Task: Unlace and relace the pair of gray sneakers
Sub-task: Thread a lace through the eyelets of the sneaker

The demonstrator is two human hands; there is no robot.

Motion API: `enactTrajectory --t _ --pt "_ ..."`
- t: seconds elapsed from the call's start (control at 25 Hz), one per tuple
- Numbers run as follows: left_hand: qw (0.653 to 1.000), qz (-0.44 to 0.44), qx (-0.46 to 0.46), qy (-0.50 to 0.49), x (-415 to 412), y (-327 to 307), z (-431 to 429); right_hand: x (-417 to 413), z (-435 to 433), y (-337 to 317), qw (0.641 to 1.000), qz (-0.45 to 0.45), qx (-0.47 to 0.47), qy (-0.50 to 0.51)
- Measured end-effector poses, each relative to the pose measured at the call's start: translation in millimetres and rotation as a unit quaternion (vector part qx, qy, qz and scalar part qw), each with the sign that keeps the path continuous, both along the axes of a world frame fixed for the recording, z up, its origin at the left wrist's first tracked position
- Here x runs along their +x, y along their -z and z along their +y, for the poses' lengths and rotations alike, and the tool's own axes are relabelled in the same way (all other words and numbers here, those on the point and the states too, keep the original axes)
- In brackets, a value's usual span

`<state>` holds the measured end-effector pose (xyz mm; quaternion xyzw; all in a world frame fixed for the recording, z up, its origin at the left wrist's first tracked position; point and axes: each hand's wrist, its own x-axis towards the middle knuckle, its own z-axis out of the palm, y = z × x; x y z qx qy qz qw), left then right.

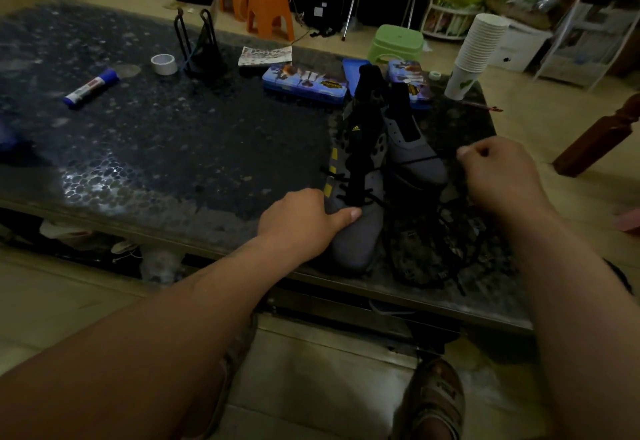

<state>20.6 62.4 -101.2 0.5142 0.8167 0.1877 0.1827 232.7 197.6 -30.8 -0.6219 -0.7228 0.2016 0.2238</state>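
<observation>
Two gray sneakers side by side, table (173,149) near-right corner | left hand (301,221) grips nearer sneaker (356,235) toe, thumb on top | right hand (498,176) curled tight, pinching black lace (420,161) of farther sneaker (412,142) | count: two blue tins (304,85), one cup stack (478,55), two orange stools (270,14)

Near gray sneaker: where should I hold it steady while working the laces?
Grip the near gray sneaker across its toe, coming from its left, where the left hand holds it: that part is low, rounded and below the black laces.
</observation>
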Motion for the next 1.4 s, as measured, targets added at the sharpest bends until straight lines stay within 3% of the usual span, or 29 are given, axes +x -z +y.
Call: enactTrajectory --t 0.12,0.2,0.24,0.36,0.48,0.56,0.6,0.68,0.76,0.88,0.92,0.96,1.04,1.08,1.16,1.4 --pt "1.000 0.007 -0.018 0.001 -0.8 -2.2 1.7 -5.8 -8.6 11.8 0.991 -0.114 0.072 -0.025" --pt "1.000 0.020 0.004 -0.004 -1.4 -1.7 2.4 -29.2 -22.3 15.9 0.980 -0.110 0.131 -0.098" --pt "0.998 0.016 0.058 -0.015 -4.1 -0.6 3.7 -41.8 -27.6 17.5 0.974 -0.101 0.144 -0.142" --pt "0.977 -0.020 0.210 -0.003 -29.3 0.5 12.5 -70.5 -35.2 30.6 0.964 -0.086 0.095 -0.234" --pt "0.981 -0.020 0.183 0.062 -48.8 1.5 22.8 -82.0 -35.0 37.6 0.966 -0.070 0.087 -0.235" --pt "0.977 -0.118 0.173 0.035 -48.7 1.3 28.5 -84.0 -29.4 37.5 0.971 -0.054 0.080 -0.219" --pt "0.956 -0.240 0.170 -0.012 -46.1 -1.4 30.5 -83.7 -25.9 36.6 0.974 -0.048 0.064 -0.213" --pt "0.861 -0.467 0.159 -0.125 -37.9 -11.5 33.1 -81.7 -20.6 36.0 0.974 -0.050 0.033 -0.219" --pt "0.798 -0.557 0.141 -0.185 -34.6 -18.2 35.1 -79.6 -20.2 35.2 0.968 -0.072 0.040 -0.235" --pt "0.764 -0.604 0.147 -0.174 -18.3 -20.3 32.9 -80.9 -23.8 34.6 0.966 -0.098 0.055 -0.234" --pt "0.772 -0.594 0.160 -0.161 -10.9 -18.3 30.3 -82.4 -23.9 34.8 0.967 -0.096 0.047 -0.230" --pt "0.810 -0.542 0.177 -0.138 -4.3 -13.8 26.3 -84.0 -23.3 35.6 0.970 -0.083 0.032 -0.226" --pt "0.914 -0.356 0.186 -0.060 5.1 -1.5 19.2 -86.2 -22.7 36.5 0.974 -0.039 -0.005 -0.225" --pt "0.941 -0.280 0.185 -0.029 7.5 4.0 17.8 -86.1 -22.8 35.8 0.974 -0.021 -0.024 -0.223" --pt "0.957 -0.221 0.188 -0.007 9.1 10.3 17.3 -80.3 -22.7 32.7 0.976 0.006 -0.054 -0.211" --pt "0.957 -0.212 0.196 0.002 9.2 11.8 16.2 -29.2 -13.3 18.7 0.979 0.107 -0.132 -0.108"
